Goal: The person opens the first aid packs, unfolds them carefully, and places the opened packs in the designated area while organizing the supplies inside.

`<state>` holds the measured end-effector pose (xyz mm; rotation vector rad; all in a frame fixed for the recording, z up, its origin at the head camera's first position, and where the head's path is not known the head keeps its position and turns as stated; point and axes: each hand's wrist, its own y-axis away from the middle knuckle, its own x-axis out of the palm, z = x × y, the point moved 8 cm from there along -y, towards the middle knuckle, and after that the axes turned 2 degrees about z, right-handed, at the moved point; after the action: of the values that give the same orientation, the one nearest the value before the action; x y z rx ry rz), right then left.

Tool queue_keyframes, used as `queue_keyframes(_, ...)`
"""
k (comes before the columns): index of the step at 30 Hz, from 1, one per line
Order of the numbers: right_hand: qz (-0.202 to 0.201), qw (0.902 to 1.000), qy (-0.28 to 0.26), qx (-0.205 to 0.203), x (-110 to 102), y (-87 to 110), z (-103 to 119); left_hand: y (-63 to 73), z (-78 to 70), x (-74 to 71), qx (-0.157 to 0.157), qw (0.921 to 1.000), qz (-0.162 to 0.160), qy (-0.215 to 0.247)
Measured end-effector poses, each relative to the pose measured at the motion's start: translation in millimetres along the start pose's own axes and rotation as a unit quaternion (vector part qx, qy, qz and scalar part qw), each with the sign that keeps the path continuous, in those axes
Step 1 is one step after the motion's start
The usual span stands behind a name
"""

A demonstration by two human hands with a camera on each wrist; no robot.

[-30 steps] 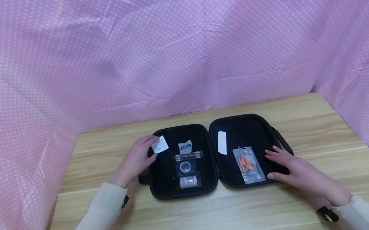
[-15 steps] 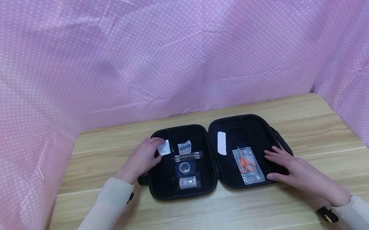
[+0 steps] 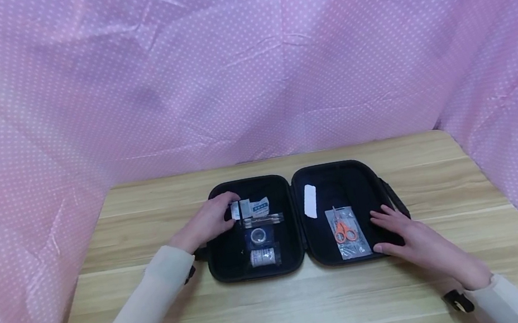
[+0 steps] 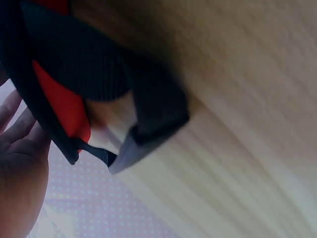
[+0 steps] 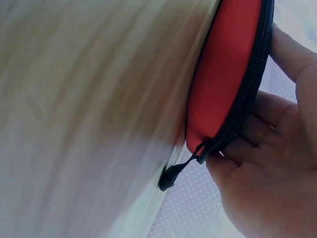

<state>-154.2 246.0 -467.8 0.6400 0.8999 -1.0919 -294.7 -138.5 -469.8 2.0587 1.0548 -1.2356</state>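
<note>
In the head view my left hand (image 3: 208, 223) pinches a small white square packet (image 3: 236, 211) between fingers and thumb, low in the left half of an open zip case (image 3: 226, 260). A dark elastic band crosses the packet. Just right of it lies a white-and-blue sachet (image 3: 260, 207). Below sit a clear pack of thin sticks (image 3: 263, 220), a white tape roll (image 3: 258, 235) and a wrapped bandage roll (image 3: 262, 257). My right hand (image 3: 416, 238) rests, fingers spread, on the outer edge of the right half, beside orange-handled scissors (image 3: 345, 233) on a silver packet (image 3: 358, 248).
A white strip (image 3: 310, 201) lies in the right half of the case. The red outer shell (image 5: 225, 74) and a zip pull (image 5: 171, 176) show in the right wrist view. A black strap (image 4: 158, 99) sticks out at the left. Pink dotted cloth (image 3: 245, 73) hangs behind the wooden table (image 3: 282, 310).
My left hand has moved right and slightly down with the small white packet, bringing it from the case's upper left up beside the white-and-blue sachet. My right hand has stayed in place.
</note>
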Motion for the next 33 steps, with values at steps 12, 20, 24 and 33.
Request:
queue_keyframes(12, -0.005, 0.9999, 0.012, -0.007, -0.6, 1.1, 0.8, 0.6, -1.0, 5.1, 0.001, 0.999, -0.008, 0.044)
queue_keyframes(20, -0.007, 0.9999, 0.008, -0.008, -1.0, 0.6, 1.4, 11.1, 5.0, -5.5, -0.053, 0.9835, -0.074, 0.157)
queue_keyframes(24, -0.009, 0.9998, 0.012, -0.009, -1.7, 1.3, 1.7, 12.5, 6.1, -4.6, -0.096, 0.9734, -0.072, 0.195)
queue_keyframes(33, -0.009, 0.9999, 0.01, -0.009, -1.3, 1.3, 2.5, 11.8, 1.9, 4.0, -0.135, 0.954, -0.066, 0.259)
